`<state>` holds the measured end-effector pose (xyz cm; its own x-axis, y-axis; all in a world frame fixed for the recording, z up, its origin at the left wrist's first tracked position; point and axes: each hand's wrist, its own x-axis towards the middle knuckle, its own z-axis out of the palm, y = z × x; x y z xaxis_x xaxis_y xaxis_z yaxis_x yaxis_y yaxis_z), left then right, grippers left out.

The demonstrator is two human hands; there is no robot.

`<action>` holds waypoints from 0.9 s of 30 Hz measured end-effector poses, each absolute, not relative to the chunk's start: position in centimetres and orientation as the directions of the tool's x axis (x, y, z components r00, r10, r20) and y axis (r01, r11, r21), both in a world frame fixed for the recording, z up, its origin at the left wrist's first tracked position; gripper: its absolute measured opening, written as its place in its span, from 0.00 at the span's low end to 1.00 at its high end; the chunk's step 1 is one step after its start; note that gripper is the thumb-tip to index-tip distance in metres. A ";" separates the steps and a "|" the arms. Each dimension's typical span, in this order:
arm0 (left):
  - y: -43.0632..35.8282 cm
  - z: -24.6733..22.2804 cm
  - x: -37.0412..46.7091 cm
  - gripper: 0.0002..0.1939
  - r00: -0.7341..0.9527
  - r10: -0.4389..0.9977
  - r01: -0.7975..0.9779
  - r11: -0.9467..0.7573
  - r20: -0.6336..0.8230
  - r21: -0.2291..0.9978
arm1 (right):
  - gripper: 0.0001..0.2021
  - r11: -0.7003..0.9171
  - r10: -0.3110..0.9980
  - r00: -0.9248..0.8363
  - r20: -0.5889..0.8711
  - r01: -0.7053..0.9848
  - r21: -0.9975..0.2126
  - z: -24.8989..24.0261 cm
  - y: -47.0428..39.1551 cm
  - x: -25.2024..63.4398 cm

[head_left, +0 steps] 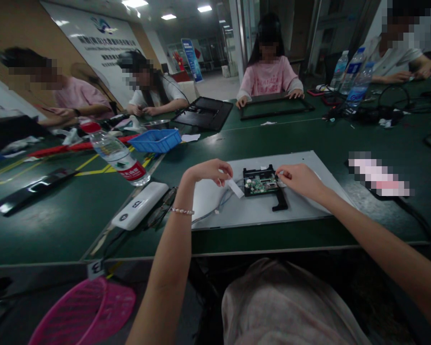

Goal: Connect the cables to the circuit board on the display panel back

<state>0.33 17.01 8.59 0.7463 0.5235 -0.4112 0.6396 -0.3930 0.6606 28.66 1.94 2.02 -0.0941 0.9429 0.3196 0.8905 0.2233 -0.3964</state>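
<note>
A green circuit board (261, 184) sits in a black plastic frame (280, 201) on a pale flat panel (301, 211). On the left of the frame, my left hand (212, 171) is closed, its fingertips at the upper end of a narrow white strip (235, 188). A grey cable (221, 203) runs below that hand across the panel. My right hand (301, 178) pinches at the frame's upper right edge; whatever is between the fingertips is too small to make out.
Left of the panel lie a white power bank (141, 206), eyeglasses (161, 208) and a water bottle (118, 155). A blue basket (156, 141) stands behind them. At the right is a phone (379, 177) with a cable. Across the table a person touches a black bezel (276, 109).
</note>
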 end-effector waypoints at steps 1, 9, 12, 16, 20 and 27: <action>17.0 8.7 0.4 0.16 0.741 0.536 0.645 -0.400 -0.405 0.651 | 0.12 0.219 0.944 -0.091 0.318 0.892 -0.395 2.0 1.9 28.6; 16.5 9.9 0.3 0.14 0.809 0.554 0.557 -0.618 -0.196 0.554 | 0.12 0.222 0.940 -0.091 0.328 0.894 -0.388 2.1 1.9 28.6; 16.4 9.4 0.8 0.12 0.857 0.441 0.513 -0.688 -0.266 0.514 | 0.12 0.220 0.941 -0.091 0.326 0.896 -0.387 2.2 1.9 28.6; 16.8 7.8 1.5 0.11 0.829 0.448 0.555 -0.738 -0.336 0.383 | 0.12 0.215 0.940 -0.087 0.330 0.901 -0.376 2.1 2.0 28.7; 17.0 6.8 1.9 0.11 0.785 0.480 0.606 -0.726 -0.392 0.325 | 0.13 0.216 0.937 -0.087 0.338 0.906 -0.365 1.9 2.1 29.0; 16.7 7.0 1.9 0.17 0.774 0.456 0.609 -0.727 -0.440 0.317 | 0.13 0.211 0.941 -0.089 0.326 0.908 -0.361 2.0 2.0 29.1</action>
<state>1.86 16.66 7.04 0.7736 0.4557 -0.4404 0.6089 -0.7269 0.3175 29.08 2.01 2.05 -0.0895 0.9413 0.3255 0.9085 0.2111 -0.3607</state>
